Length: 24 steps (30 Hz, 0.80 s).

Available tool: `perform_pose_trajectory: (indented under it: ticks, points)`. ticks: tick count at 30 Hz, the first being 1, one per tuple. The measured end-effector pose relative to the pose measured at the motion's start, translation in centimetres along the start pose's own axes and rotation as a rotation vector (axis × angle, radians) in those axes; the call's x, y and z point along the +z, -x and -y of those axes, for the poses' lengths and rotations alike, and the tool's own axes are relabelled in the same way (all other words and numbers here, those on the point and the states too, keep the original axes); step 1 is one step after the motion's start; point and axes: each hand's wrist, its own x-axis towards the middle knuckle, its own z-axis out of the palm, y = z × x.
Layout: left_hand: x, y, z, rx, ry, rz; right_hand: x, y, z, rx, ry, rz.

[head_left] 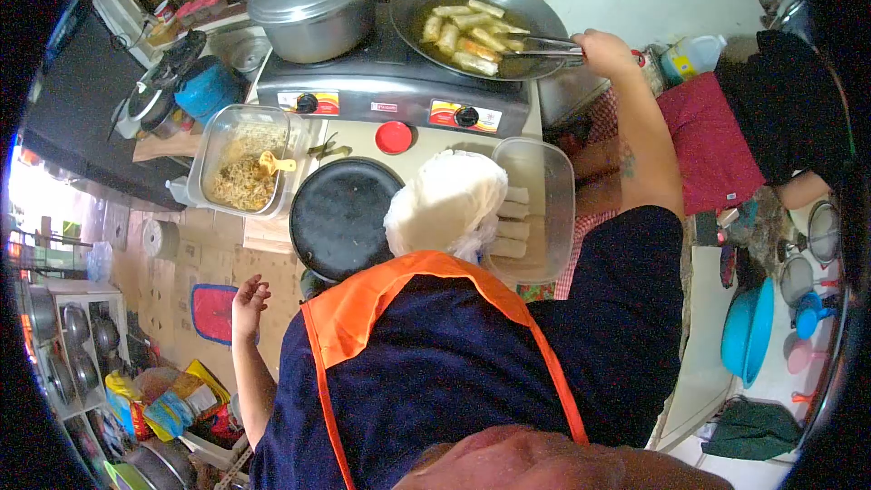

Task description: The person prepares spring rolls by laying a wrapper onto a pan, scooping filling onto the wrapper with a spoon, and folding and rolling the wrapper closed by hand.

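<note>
My right hand (606, 53) is closed round the handles of metal tongs (544, 48), whose tips reach into a wide pan (411, 7) on the stove's right burner. Several rolls (449, 36) lie in the oil there, one browner than the others. My left hand (251, 295) hangs at the left, away from the counter, with its fingers curled; whether it holds anything is too small to tell. A clear tub (555, 218) with uncooked rolls (511, 230) stands right of a stack of pale wrappers (451, 200) in plastic. Left of the wrappers lies a round black pan (346, 215).
A lidded pot (315, 14) occupies the left burner of the stove (390, 82). Below it are a red lid (393, 137) and a tub of filling (240, 180) with a yellow spoon (277, 163). Far right hangs a teal basin (748, 331). A red mat (214, 313) lies on the floor.
</note>
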Motion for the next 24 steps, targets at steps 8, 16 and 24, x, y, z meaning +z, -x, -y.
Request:
perform_pose_trajectory:
  ticks: [8,16,24]
  points:
    - [0.1,0.5,0.0,0.002,0.026,-0.011,-0.2,0.0,-0.4,0.107,-0.144,0.048]
    - [0.0,1.0,-0.3,-0.041,0.101,-0.045,-3.9,1.4,-0.4,0.082,-0.173,0.112]
    - [1.1,1.0,-2.0,-0.039,0.043,-0.027,-2.4,1.3,1.8,-0.096,0.027,-0.005]
